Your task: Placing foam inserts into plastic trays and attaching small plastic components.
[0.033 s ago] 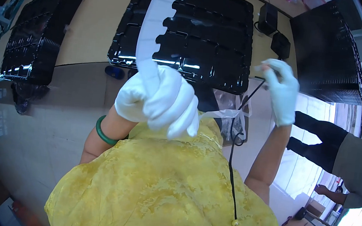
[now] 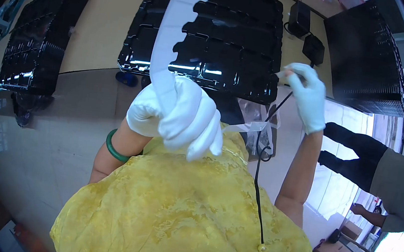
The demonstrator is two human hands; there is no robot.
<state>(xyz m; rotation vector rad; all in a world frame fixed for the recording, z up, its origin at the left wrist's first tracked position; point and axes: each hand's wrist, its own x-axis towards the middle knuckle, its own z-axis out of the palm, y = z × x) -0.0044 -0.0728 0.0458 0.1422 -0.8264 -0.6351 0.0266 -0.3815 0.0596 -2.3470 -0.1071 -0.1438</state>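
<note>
My left hand, in a white glove, is closed round the lower end of a long white strip with a notched right edge. The strip rises in front of a black plastic tray with moulded compartments. At the tray's near right corner, my gloved right hand pinches a small pale, translucent piece between thumb and forefinger. A fingertip shows bare there. Whether the piece touches the tray I cannot tell.
Black trays stand at the left, and a tall black stack at the right. Two black boxes lie beside the middle tray. A black cable hangs down my yellow apron. Another person stands at right.
My right hand has moved slightly left and up, bringing the small piece to the tray's corner. The left hand and the strip have barely shifted.
</note>
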